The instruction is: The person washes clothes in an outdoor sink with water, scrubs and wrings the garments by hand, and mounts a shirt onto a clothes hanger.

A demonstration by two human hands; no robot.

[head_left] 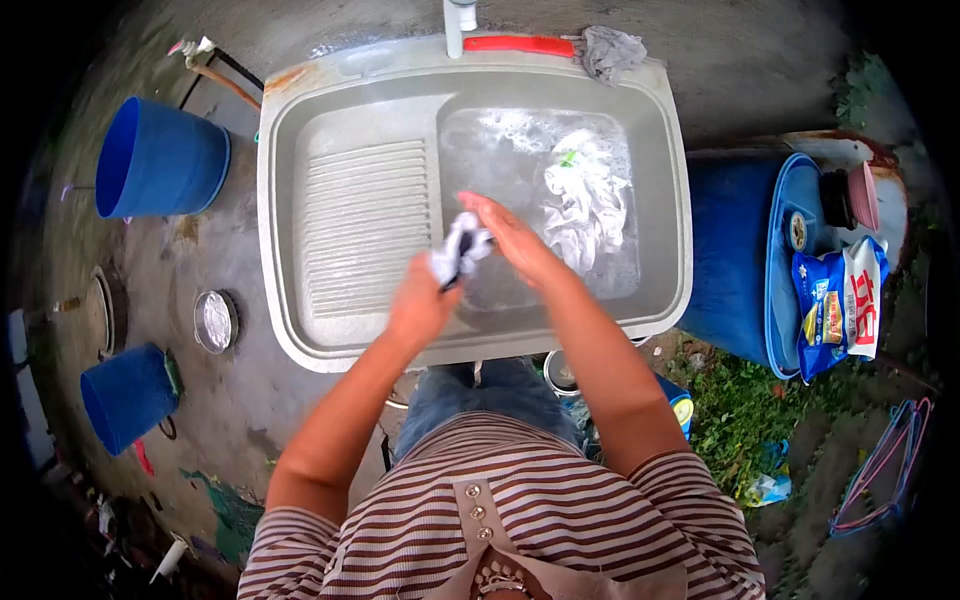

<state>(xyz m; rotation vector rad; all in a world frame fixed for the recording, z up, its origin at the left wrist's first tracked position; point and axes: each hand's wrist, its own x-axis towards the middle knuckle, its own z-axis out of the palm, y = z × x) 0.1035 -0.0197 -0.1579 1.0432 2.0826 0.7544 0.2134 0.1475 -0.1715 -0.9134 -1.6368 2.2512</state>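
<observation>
My left hand (420, 302) is closed round a small crumpled white-and-dark cloth (462, 248), held over the divider of the stone-coloured wash sink (272, 230). Motion blurs the cloth, and I cannot make out what kind of garment it is. My right hand (512, 240) is just right of it, over the basin, with fingers stretched out; whether it touches the cloth is unclear. Soapy water fills the right basin, where a heap of wet white cloth (590, 205) lies. The ridged washboard (368, 230) forms the left part of the sink.
A tap (454, 25), a red-handled tool (520, 45) and a grey rag (612, 54) are at the sink's back edge. Blue buckets (165, 158) stand left. A blue barrel (730, 250) with a detergent bag (840, 300) is at right. Hangers (882, 465) lie lower right.
</observation>
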